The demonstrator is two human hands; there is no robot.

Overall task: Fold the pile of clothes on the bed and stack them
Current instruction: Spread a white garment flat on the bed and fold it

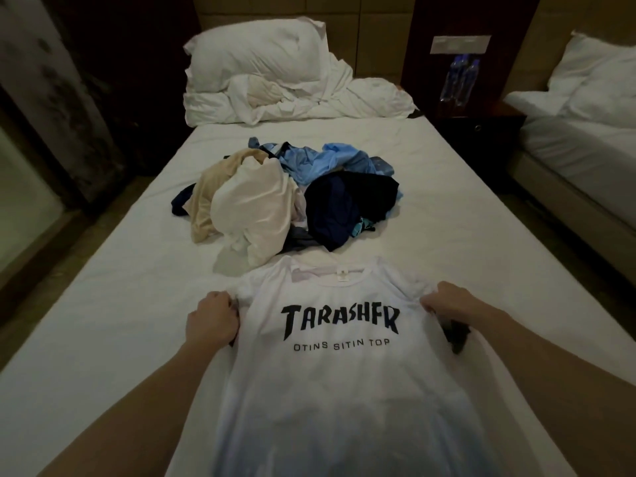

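A white T-shirt (340, 380) with black lettering lies spread front-up on the near part of the bed (103, 304), its collar pointing away from me. My left hand (211, 320) grips its left edge just below the sleeve. My right hand (447, 301) pinches its right edge at the same height, and a dark bit of cloth shows under that wrist. Beyond the collar sits the loose pile of clothes (289, 197): beige, white, light blue and dark navy pieces tangled together.
A white pillow (254, 53) and a crumpled duvet (309, 98) fill the head of the bed. A dark nightstand (481, 129) with water bottles (459, 79) stands to the right, then a second bed (585, 139). Bare sheet lies on both sides of the T-shirt.
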